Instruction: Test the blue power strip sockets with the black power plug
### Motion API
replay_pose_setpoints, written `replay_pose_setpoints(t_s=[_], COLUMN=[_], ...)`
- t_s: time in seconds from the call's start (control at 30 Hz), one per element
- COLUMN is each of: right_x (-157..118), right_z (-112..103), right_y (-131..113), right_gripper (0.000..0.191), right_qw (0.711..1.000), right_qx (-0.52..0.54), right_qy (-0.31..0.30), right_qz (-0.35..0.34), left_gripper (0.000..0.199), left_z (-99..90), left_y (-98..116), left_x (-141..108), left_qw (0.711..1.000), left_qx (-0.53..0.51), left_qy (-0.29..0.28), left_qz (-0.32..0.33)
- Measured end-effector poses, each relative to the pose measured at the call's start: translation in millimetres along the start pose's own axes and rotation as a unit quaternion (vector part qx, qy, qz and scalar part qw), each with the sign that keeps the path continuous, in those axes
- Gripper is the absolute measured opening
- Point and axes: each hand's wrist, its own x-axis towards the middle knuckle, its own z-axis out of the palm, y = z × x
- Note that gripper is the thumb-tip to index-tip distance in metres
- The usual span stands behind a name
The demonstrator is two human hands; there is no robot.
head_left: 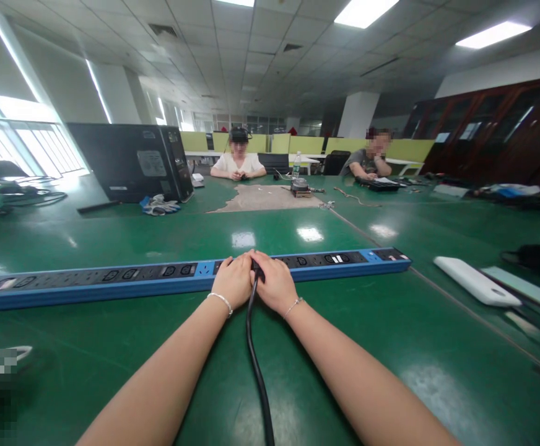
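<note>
A long blue and black power strip (149, 282) lies across the green table (344, 347), with rows of sockets facing up. Both hands meet over its middle. My right hand (274, 282) is closed around the black plug at the end of a thick black cable (257, 365), which runs down toward me between my forearms. My left hand (233, 280) rests on the strip beside the plug, fingers pressed together and touching my right fingers; what they hold, if anything, is hidden. Whether the plug sits in a socket cannot be seen.
A black computer case (130, 161) stands at the back left, with gloves (159, 205) in front. A white device (477, 282) lies on the right. Two people sit across the table, near a brown sheet (261, 199) and a bottle (296, 166). Cables lie far left.
</note>
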Motion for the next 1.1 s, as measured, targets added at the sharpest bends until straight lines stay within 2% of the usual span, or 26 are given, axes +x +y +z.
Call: replay_pose_setpoints(t_s=[0.1, 0.23, 0.57, 0.97, 1.1], right_x=[8, 16, 13, 11, 19], right_z=[4, 13, 16, 23, 10], right_y=[-3, -4, -3, 3, -10], right_gripper=[0.031, 0.027, 0.029, 0.031, 0.034], right_qw=[0.999, 0.995, 0.996, 0.995, 0.984], right_qx=[-0.042, -0.087, -0.076, -0.056, -0.041], right_qy=[0.016, 0.018, 0.016, 0.085, 0.166], right_qz=[0.025, 0.036, 0.043, 0.010, -0.052], left_gripper=[0.045, 0.042, 0.037, 0.036, 0.039], left_z=[0.7, -0.7, -0.2, 5.9, 6.3], left_y=[0, 2, 1, -3, -4], left_x=[0, -2, -2, -1, -1], left_qw=[0.999, 0.995, 0.995, 0.995, 0.996], left_qx=[0.018, 0.027, 0.025, 0.024, 0.021], left_qy=[0.017, 0.035, 0.049, 0.063, 0.055], left_qz=[-0.039, -0.087, -0.078, -0.073, -0.070])
